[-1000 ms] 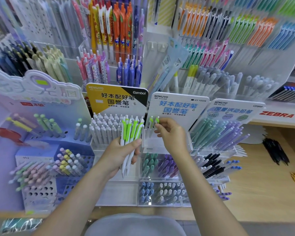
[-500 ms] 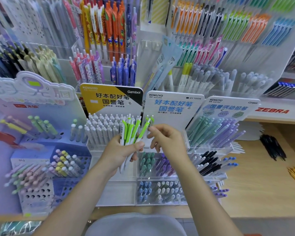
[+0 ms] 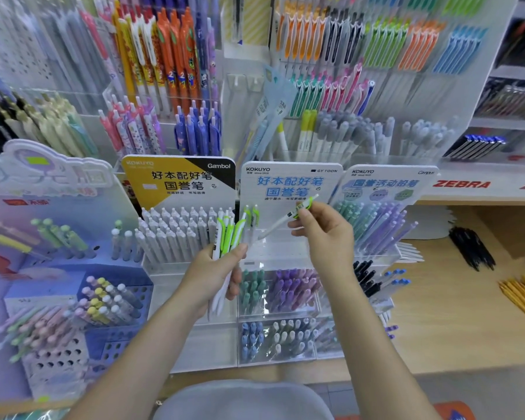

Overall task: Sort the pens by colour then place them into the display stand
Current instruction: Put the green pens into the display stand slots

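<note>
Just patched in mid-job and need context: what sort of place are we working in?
Most likely a stationery shop's pen aisle: walls of packaged pens, branded KOKUYO display stands and a ZEBRA shelf label. The right hand holds one green-and-white pen.

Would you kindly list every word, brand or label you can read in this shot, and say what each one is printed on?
"KOKUYO", "Gambol", "好本配好笔 国誉笔": yellow and black header card.
"KOKUYO", "GY TOON", "好本配好笔 国誉笔": pale blue header card.
"KOKUYO": right header card; its large Chinese line and small badges are too blurred.
"ZEBRA": red letters on the white shelf strip.
Unreadable: left purple display sign, barcode on the pens in the left hand, label on the pen in the right hand.
</note>
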Demonstrator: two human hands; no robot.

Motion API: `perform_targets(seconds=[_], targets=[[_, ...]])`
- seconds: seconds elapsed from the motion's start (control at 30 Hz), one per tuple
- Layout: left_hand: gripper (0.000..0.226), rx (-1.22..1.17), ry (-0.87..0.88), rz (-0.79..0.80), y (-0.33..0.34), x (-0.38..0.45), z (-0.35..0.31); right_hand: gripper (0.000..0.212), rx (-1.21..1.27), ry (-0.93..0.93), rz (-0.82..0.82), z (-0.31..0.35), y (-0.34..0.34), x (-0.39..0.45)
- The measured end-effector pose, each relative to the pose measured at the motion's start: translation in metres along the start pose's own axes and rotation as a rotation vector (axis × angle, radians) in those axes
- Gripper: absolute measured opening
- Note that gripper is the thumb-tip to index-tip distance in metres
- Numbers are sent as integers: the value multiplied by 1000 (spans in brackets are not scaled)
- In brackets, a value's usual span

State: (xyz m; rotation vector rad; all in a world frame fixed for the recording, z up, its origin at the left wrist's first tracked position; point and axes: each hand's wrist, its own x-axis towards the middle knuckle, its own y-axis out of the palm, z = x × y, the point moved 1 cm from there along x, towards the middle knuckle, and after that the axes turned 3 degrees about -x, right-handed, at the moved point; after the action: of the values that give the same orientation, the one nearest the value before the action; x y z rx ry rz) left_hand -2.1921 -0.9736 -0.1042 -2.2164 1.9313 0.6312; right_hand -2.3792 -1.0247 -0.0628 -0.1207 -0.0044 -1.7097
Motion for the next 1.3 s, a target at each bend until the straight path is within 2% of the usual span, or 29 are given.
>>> perform_targets(seconds=[0.23,0.37,0.67,0.77,0.87,1.03,1.07,1.2,1.3], targets=[[28,-49,-10,85,-3,3,-2,19,-168,-108,5,-21,16,11],[20,-81,21,125,-6,1,-3,16,-269,-115,52,-35,21,18],[36,-109,47,85,-11,-4,-2,12,-372,-72,165,-42,38,23],[38,-115,49,78,-12,-4,-2,14,-393,-55,163,-46,42,24],[39,-125,43,64,-11,-4,-3,7,-456,-58,173,-48,42,24],[38,-95,54,66,-11,-3,-2,2,-434,-113,65,-35,36,8],[36,-91,60,66,-11,-3,-2,6,-369,-67,104,-30,35,2],[32,-78,69,58,-6,0,0,9,-138,101,437,-12,39,-16],[43,-86,74,98,-2,-1,0,8,-105,106,427,-8,38,-19]])
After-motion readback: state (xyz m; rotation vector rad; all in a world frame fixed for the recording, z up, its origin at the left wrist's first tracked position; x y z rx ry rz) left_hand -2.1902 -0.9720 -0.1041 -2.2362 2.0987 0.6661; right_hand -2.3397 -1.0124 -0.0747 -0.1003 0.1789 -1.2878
